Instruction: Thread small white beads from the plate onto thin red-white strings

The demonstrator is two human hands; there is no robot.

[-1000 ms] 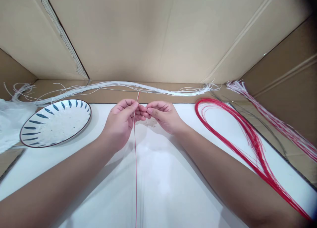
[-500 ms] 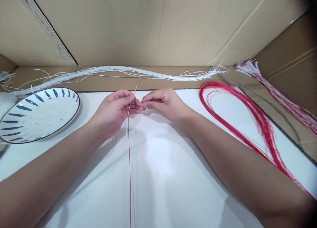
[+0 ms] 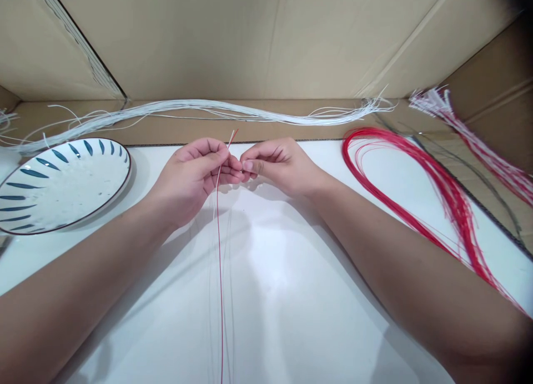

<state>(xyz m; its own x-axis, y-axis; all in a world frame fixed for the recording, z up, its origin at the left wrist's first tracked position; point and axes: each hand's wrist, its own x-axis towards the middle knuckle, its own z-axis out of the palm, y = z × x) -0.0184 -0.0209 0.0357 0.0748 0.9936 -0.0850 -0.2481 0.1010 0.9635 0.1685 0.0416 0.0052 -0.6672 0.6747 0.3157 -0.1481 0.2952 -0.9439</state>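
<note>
Partly, the left hand (image 3: 187, 178) hides the red cord (image 3: 220, 273) (cropped below).

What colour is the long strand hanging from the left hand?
The strand is red, clearest in the head view.

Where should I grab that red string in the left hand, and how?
Probably pinch the red string just this side of the left hand, coming from the right: it's thin and nearly straight there, while the left forearm fills the other side.

Over the white surface (image 3: 283, 295), the left hand (image 3: 191, 175) pinches a thin red cord (image 3: 220, 250) near the right hand (image 3: 287, 167), between an oval plate (image 3: 83, 186) and looped red strands (image 3: 441, 181).
</note>
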